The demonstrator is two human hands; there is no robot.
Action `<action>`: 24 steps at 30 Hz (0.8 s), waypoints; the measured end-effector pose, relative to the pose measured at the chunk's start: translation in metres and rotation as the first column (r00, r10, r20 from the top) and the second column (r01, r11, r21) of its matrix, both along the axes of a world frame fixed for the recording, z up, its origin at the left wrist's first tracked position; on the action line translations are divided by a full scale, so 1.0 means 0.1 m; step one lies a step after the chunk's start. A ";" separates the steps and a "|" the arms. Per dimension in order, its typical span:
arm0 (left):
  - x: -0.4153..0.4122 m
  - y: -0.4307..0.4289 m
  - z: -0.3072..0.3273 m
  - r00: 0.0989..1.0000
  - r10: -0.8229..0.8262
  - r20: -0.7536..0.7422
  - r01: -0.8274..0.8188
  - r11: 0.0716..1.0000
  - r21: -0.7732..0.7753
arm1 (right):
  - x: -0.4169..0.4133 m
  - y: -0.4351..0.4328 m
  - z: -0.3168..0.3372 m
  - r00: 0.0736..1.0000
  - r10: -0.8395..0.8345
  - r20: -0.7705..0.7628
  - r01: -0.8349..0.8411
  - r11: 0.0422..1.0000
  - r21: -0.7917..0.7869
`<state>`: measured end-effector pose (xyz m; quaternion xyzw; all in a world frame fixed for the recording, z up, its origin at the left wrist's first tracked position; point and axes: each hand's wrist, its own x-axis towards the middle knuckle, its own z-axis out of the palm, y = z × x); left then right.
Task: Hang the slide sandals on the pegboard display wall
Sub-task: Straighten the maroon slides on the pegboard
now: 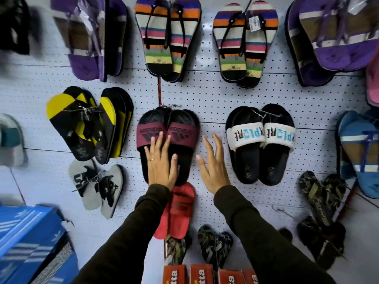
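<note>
A pair of black slide sandals with maroon straps (180,132) hangs from a metal hook on the white pegboard wall (211,97), at the centre. My left hand (161,162) lies flat on the lower part of this pair, fingers spread. My right hand (213,165) is held beside the pair to its right, fingers apart, holding nothing, over bare pegboard. Both arms wear dark sleeves.
Black slides with white straps (260,138) hang to the right, yellow-black flip-flops (86,124) to the left, striped flip-flops (168,37) above, a red pair (180,210) just below. Blue shoe boxes (30,242) stand at lower left, red boxes (205,273) at the bottom.
</note>
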<state>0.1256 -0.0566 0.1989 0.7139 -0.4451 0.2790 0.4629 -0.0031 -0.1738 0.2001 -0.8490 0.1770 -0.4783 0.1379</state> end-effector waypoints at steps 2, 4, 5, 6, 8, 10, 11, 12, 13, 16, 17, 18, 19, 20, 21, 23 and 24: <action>0.25 0.14 -0.01 0.999 0.039 -0.022 -0.039 0.999 -0.007 | 0.23 0.14 0.04 0.999 0.045 -0.019 -0.046 0.999 -0.023; 0.44 0.21 -0.03 0.998 0.050 -0.031 -0.049 0.998 0.035 | 0.42 0.22 0.07 0.996 0.057 -0.062 -0.062 0.994 -0.091; 0.52 0.22 -0.05 0.998 0.048 -0.027 -0.046 0.997 0.070 | 0.51 0.24 0.07 0.995 0.039 -0.095 -0.051 0.991 -0.123; 0.60 0.21 -0.06 0.999 0.038 -0.024 -0.035 0.994 0.105 | 0.58 0.25 0.07 0.992 0.011 -0.125 -0.029 0.989 -0.144; 0.71 0.17 -0.07 1.000 0.000 -0.030 0.005 0.987 0.162 | 0.68 0.24 0.06 0.986 -0.041 -0.161 0.015 0.988 -0.156; 0.80 0.11 -0.05 0.999 -0.020 -0.038 0.028 0.974 0.225 | 0.75 0.20 0.03 0.979 -0.074 -0.189 0.047 0.989 -0.140; 0.83 0.08 -0.04 0.999 -0.018 -0.035 0.026 0.965 0.261 | 0.77 0.17 0.02 0.974 -0.086 -0.209 0.059 0.990 -0.131; 0.86 0.07 -0.04 0.999 -0.015 -0.034 0.024 0.956 0.291 | 0.78 0.15 0.01 0.968 -0.097 -0.230 0.069 0.990 -0.127; 0.88 0.06 -0.03 0.999 -0.014 -0.035 0.024 0.950 0.313 | 0.78 0.13 0.00 0.963 -0.106 -0.247 0.076 0.989 -0.130; 0.90 0.08 -0.02 0.999 -0.017 -0.042 0.030 0.944 0.330 | 0.76 0.12 0.01 0.955 -0.116 -0.274 0.076 0.985 -0.153; 0.89 0.09 -0.01 0.999 -0.014 -0.040 0.026 0.943 0.332 | 0.75 0.13 0.02 0.953 -0.116 -0.280 0.076 0.986 -0.149; 0.89 0.10 0.00 0.999 -0.006 -0.039 0.019 0.942 0.336 | 0.74 0.14 0.05 0.950 -0.109 -0.292 0.071 0.988 -0.140; 0.88 0.11 0.02 0.999 0.003 -0.033 0.008 0.941 0.338 | 0.71 0.16 0.10 0.949 -0.084 -0.304 0.052 0.992 -0.113; 0.87 0.12 0.03 0.999 0.011 -0.030 -0.001 0.940 0.341 | 0.66 0.17 0.16 0.949 -0.055 -0.312 0.032 0.996 -0.080; 0.86 0.13 0.05 1.000 0.019 -0.025 -0.009 0.940 0.341 | 0.57 0.20 0.26 0.951 -0.012 -0.309 0.000 0.999 -0.038; 0.81 0.15 0.11 0.999 0.038 -0.022 -0.029 0.944 0.328 | 0.32 0.30 0.52 0.972 0.110 -0.207 -0.093 0.992 0.089; 0.76 0.16 0.14 0.998 0.052 -0.027 -0.041 0.947 0.319 | 0.15 0.34 0.66 0.983 0.150 -0.104 -0.135 0.981 0.142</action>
